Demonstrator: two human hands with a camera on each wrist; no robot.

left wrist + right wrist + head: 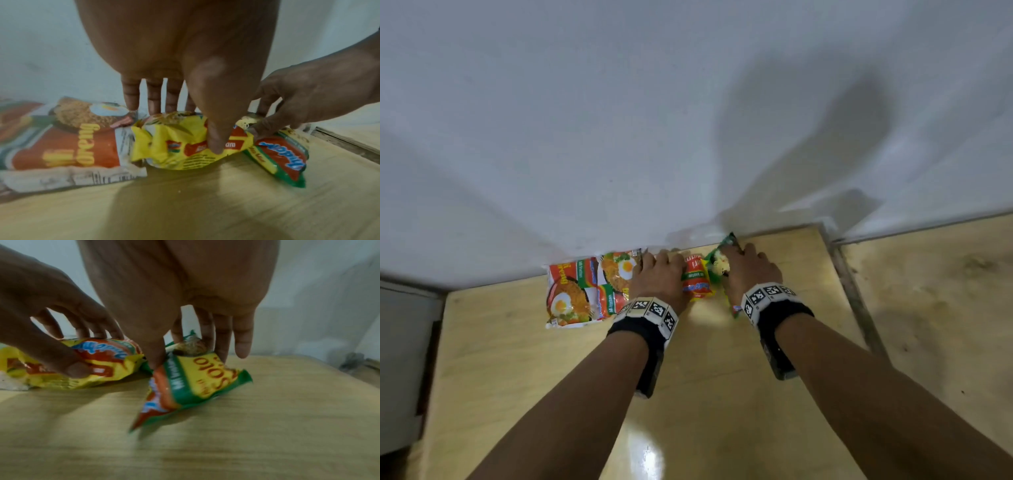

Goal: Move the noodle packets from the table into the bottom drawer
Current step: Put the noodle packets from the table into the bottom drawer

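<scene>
Several noodle packets lie along the wall on a wooden table (pixel 705 394). My left hand (pixel 659 277) grips the yellow packet (pixel 697 277) (pixel 180 146), thumb pressed on its front and fingers behind it. My right hand (pixel 751 270) pinches the green packet (pixel 717 263) (pixel 197 379), which is tilted with one corner off the wood. Two orange and white packets (pixel 566 294) (pixel 616 274) lie flat to the left; the nearer one (pixel 68 142) touches the yellow packet. No drawer is in view.
A white wall (pixel 619 137) rises right behind the packets. A dark gap (pixel 856 294) separates this table from another wooden surface (pixel 935 291) on the right. The table's left edge (pixel 443 342) drops off beside a grey surface.
</scene>
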